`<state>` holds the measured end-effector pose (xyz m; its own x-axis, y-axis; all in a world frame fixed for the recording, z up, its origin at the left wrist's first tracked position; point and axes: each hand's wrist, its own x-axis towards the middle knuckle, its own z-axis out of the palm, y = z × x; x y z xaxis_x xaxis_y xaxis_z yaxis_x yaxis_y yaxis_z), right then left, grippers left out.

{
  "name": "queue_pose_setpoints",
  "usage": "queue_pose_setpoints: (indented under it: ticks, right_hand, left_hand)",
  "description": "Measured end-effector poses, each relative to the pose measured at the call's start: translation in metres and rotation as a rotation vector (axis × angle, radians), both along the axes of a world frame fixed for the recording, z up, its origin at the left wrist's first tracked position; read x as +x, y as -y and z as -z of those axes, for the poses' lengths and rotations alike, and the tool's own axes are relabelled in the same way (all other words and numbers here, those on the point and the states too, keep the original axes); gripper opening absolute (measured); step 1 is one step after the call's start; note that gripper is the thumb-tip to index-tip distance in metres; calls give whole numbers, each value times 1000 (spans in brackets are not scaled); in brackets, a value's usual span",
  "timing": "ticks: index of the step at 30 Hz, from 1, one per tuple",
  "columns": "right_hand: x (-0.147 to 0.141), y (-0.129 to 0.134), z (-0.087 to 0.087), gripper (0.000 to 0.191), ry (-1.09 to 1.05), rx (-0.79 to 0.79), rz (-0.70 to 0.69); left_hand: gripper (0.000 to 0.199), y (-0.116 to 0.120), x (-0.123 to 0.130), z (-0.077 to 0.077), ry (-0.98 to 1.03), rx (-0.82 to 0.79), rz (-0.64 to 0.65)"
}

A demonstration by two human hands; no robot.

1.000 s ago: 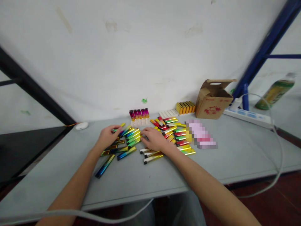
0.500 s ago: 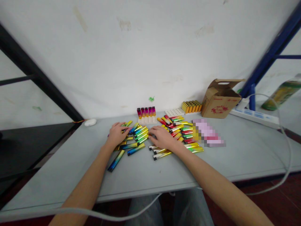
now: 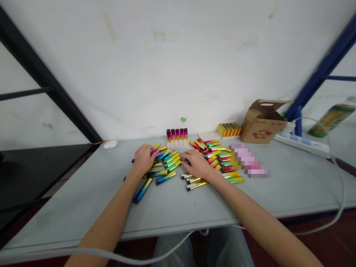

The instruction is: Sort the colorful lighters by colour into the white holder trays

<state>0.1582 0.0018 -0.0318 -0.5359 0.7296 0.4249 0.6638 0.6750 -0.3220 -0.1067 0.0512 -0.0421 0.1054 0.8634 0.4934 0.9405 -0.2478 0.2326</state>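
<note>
As the left hand [image 3: 144,158] curls over the pile left of centre, here's a magenta-gold lighter [image 3: 160,150] by its fingertips, long axis nearly level, gold end aimed right and slightly up; pinched or merely touched, I cannot tell! At centre, the right hand [image 3: 198,163] arches beside white-and-gold lighters [image 3: 197,185], fingers bent, grip unclear; those dark tops point lower left, and look, the blue-gold lighter [image 3: 142,191] slants likewise, only steeper, with grey table [image 3: 172,211] running from there down to the front edge
</note>
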Motion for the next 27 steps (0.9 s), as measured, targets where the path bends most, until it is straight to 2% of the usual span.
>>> queue_pose_setpoints:
  ticks: [4,7,9,11,15,18,24,27]
  right_hand:
    - [1,-1,0,27,-28,9,25]
    - [1,0,-1,43,-116,40,75]
    - [1,1,-3,52,-187,53,102]
    - [0,2,-4,52,-250,61,100]
    - [-3,4,-4,35,-340,62,25]
    - [-7,6,-5,20,-408,5,-30]
    - [-14,10,-9,22,-518,-218,-135]
    - [-15,12,-9,22,-494,-211,-152]
  left_hand:
    - [26,8,8,-16,262,96,20]
    - [29,18,19,-29,493,96,100]
    - [30,27,30,-35,563,80,161]
    - [33,37,43,-38,587,91,194]
    - [39,52,62,-37,621,68,277]
    - [40,57,70,-32,705,55,321]
    - [32,55,78,-28,961,-60,398]
    - [32,54,80,-30,1060,-198,460]
